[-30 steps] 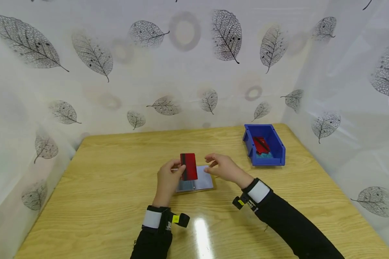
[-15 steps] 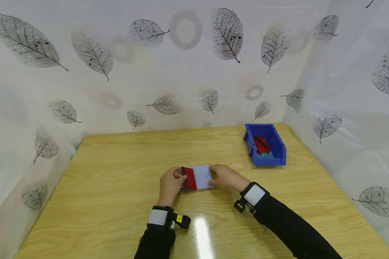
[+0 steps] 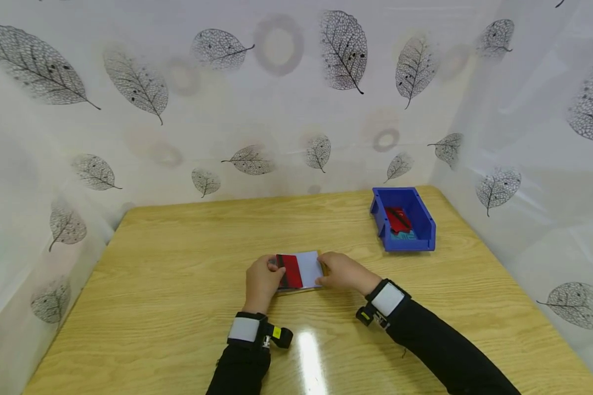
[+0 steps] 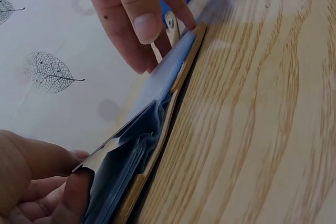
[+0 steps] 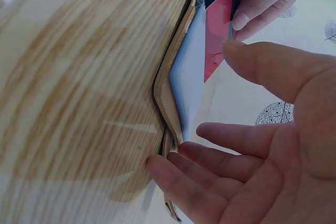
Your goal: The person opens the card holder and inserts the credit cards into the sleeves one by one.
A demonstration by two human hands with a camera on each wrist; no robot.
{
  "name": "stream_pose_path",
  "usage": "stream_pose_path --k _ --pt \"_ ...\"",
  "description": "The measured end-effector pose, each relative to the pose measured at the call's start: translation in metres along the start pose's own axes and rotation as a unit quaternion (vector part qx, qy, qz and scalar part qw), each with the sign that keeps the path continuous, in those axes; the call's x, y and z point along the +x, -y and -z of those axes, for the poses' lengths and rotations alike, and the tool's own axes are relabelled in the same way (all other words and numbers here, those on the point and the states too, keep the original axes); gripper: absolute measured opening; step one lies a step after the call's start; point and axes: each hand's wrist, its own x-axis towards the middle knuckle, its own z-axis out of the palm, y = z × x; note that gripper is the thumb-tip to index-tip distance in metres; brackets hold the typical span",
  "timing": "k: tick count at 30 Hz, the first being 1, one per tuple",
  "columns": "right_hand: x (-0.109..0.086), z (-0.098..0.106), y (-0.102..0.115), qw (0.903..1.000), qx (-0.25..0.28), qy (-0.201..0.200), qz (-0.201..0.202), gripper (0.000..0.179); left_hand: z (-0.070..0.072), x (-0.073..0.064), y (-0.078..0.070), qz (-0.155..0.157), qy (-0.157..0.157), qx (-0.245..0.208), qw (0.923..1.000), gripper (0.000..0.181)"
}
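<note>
A card holder point(image 3: 310, 269) with clear sleeves and a tan cover lies spread on the wooden table. My left hand point(image 3: 262, 280) pinches a red card point(image 3: 292, 271) with a black stripe by its left edge. The card slants over the left sleeves, its right edge by the middle of the holder. At the holder's right side is my right hand point(image 3: 343, 271), fingertips at the edge of the cover point(image 5: 167, 82) and thumb held apart. A strap with a metal snap point(image 4: 170, 22) sticks up near those fingers in the left wrist view.
A blue plastic bin point(image 3: 409, 245) stands at the back right of the table point(image 3: 178, 285). Red cards point(image 3: 398, 219) and a teal card point(image 3: 403, 236) lie in it. Curtains with a leaf print point(image 3: 345, 49) close off the back and sides.
My left hand has lowered the red card from above the holder onto its left sleeves, then shifted slightly right. My right hand has come down to the holder's right edge.
</note>
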Motion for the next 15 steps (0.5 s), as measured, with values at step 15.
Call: stream_pose_path --k 15 --pt "0.0006 -0.0007 -0.0030 1.0000 0.007 -0.001 -0.001 0.055 -0.0007 0.0003 -0.0084 -0.003 -0.010 0.036 0.9993 0.030"
